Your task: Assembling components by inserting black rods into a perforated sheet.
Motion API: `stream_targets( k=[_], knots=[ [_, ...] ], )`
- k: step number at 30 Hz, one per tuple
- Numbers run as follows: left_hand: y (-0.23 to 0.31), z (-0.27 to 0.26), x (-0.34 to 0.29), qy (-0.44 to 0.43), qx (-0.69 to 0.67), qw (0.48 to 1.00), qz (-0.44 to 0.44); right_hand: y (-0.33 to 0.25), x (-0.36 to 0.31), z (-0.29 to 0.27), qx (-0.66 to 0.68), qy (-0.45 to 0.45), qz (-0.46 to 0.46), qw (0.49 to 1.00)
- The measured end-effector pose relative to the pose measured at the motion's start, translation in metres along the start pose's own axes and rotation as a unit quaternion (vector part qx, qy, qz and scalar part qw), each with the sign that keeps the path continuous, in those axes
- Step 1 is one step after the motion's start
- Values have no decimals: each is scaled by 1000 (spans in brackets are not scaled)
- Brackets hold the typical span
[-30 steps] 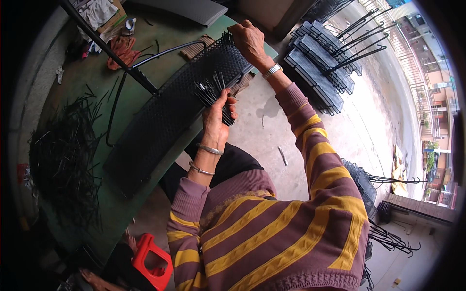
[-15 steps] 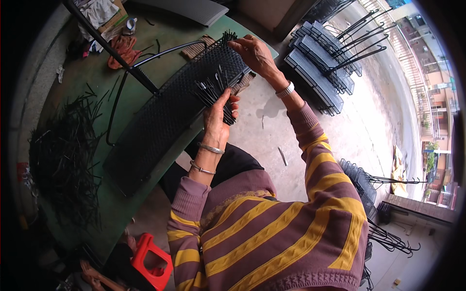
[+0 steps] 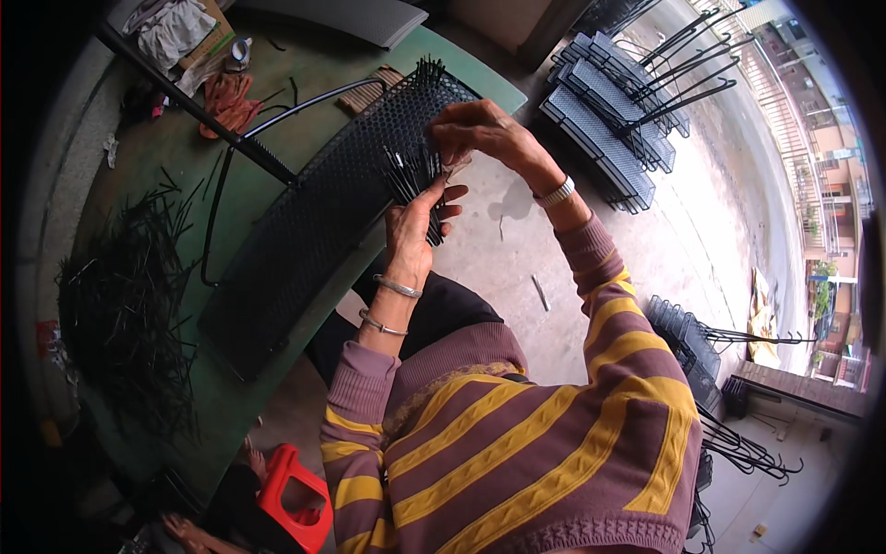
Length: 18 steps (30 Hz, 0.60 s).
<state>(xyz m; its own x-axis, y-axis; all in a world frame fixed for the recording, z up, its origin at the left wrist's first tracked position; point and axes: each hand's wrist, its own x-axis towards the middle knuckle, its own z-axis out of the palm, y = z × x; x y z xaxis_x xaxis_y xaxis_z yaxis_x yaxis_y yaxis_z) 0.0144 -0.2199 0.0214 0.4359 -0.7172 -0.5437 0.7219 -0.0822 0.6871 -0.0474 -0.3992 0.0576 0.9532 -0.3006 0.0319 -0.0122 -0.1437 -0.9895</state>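
A bundle of thin black strips (image 3: 403, 180) stands fanned out in my left hand (image 3: 412, 222), whose thumb presses it against the fingers. My right hand (image 3: 494, 138) is bent at the wrist, its fingertips pinched together at the bundle's upper right side. What lies between those fingertips is too small to make out. Beneath both hands stretches a long, curved black mesh panel (image 3: 295, 217), lying on a green table (image 3: 249, 420). More black strips (image 3: 429, 72) stick up in a cluster at the panel's far end.
A tangled heap of black strips (image 3: 125, 305) covers the table's left. A black metal frame (image 3: 212, 111) crosses the panel. Stacked mesh panels with hooked rods (image 3: 604, 111) stand on the floor at right. Near the lower edge are a red plastic stool (image 3: 300, 499) and another person's hand (image 3: 189, 534).
My right hand has come back from the strips at the panel's far end to the bundle in my left hand. The left hand has barely moved.
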Motion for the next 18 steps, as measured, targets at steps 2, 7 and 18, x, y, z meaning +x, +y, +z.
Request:
stream_targets(
  k=[2, 7, 18],
  knots=[
    [0, -1, 1, -9, -2, 1000, -2, -3, 1, 1, -5, -5, 23, 1000],
    [-4, -3, 7, 3, -28, 1000, -3, -10, -6, -8, 3, 29, 6, 1000],
    [-18, -7, 23, 0, -123, 992, -36, 20, 48, -44, -316, 351, -193, 860]
  ],
)
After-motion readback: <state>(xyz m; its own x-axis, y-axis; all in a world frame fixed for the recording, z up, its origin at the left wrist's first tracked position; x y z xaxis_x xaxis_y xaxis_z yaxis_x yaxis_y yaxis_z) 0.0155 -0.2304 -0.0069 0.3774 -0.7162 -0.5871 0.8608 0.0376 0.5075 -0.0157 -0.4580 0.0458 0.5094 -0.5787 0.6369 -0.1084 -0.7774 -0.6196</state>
